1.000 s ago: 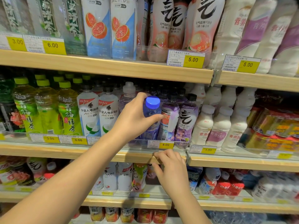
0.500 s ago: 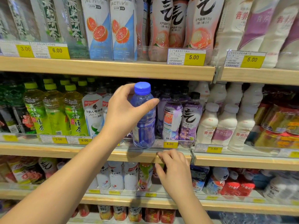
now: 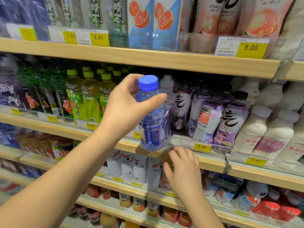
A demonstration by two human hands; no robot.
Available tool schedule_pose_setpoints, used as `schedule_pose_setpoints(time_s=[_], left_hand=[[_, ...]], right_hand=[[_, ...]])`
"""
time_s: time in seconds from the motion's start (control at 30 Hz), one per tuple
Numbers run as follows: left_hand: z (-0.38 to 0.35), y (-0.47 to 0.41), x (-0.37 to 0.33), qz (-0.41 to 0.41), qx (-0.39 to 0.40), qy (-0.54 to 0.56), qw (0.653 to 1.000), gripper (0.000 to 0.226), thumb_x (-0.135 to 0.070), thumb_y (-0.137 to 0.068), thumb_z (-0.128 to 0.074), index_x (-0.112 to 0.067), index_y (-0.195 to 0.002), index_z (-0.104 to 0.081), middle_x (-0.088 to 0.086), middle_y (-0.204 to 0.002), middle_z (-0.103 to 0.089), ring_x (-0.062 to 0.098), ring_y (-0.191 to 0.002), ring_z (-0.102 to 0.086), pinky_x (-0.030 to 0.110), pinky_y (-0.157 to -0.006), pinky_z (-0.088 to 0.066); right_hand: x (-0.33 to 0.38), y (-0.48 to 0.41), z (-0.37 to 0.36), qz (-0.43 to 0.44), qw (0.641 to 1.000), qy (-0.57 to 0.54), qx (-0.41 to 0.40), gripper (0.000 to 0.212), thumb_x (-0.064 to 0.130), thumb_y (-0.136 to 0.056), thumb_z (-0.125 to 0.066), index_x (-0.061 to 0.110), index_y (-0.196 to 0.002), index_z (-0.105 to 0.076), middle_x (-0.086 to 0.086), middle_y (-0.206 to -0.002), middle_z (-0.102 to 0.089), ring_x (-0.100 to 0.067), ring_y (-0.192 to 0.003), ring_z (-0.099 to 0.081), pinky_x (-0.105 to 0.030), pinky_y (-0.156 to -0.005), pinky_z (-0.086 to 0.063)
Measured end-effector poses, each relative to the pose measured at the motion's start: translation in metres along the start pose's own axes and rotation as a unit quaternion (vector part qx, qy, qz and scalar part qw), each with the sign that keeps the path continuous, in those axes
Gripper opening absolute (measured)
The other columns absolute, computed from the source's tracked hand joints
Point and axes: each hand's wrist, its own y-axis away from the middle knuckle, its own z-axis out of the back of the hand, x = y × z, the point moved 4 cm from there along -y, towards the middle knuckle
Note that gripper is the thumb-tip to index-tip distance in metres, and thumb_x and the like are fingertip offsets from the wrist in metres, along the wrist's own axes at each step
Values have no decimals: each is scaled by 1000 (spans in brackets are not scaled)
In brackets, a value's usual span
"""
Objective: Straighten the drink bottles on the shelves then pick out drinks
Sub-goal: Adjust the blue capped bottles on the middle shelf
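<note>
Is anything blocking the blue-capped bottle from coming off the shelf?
Nothing visible does. The left hand grips the blue-capped bottle below its cap, its base in front of the shelf edge. The right hand sits at that edge just beneath, off its path.

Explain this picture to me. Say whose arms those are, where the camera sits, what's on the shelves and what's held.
No machine here: a person wears the camera on their head, so both arms are their own. The left hand grips a blue-capped bottle in front of a wooden shelf. The right hand rests at that shelf's front edge, holding nothing. The shelves carry rows of bottled drinks, green tea bottles among them, behind yellow price tags.
</note>
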Motion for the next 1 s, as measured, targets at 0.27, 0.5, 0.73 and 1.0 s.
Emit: schedule_pose_setpoints(time_s=[0.27, 0.5, 0.73, 1.0], left_hand=[[74, 2, 24, 15, -36, 19, 999, 46, -45, -71, -86, -27, -108, -66, -15, -100, -73, -6, -92, -66, 7, -72, -46], [148, -12, 56, 41, -9, 33, 999, 41, -45, -74, -84, -30, -107, -66, -14, -103, -73, 2, -96, -69, 38, -89, -57], [221, -27, 92, 40, -15, 39, 998, 35, -43, -78, -81, -31, -107, -67, -17, -98, -74, -4, -89, -68, 17, -75, -50], [278, -47, 132, 59, -27, 39, 997, 34, -46, -76, -83, -31, -102, -67, -14, -99, -74, 2, -93, -69, 34, -85, -56]], right_hand=[[46, -13, -15, -2, 1000, -21, -9, 27, 24, -84, -80, 22, -110, -74, 4, -114, -68, -28, -104, -61, -44, -88, -51], [106, -30, -33, -26, 999, 15, 19, 33, 23, -88, -76, 19, -121, -73, -1, -116, -66, -31, -108, -59, -45, -92, -49], [171, -40, -60, -60, 997, 41, 9, 31, 5, -88, -72, 8, -119, -73, -10, -117, -68, -37, -109, -60, -49, -94, -49], [251, -65, -107, -7, 1000, 5, -1, 31, 7, -84, -79, 9, -115, -75, -7, -115, -70, -34, -107, -65, -47, -90, -54]])
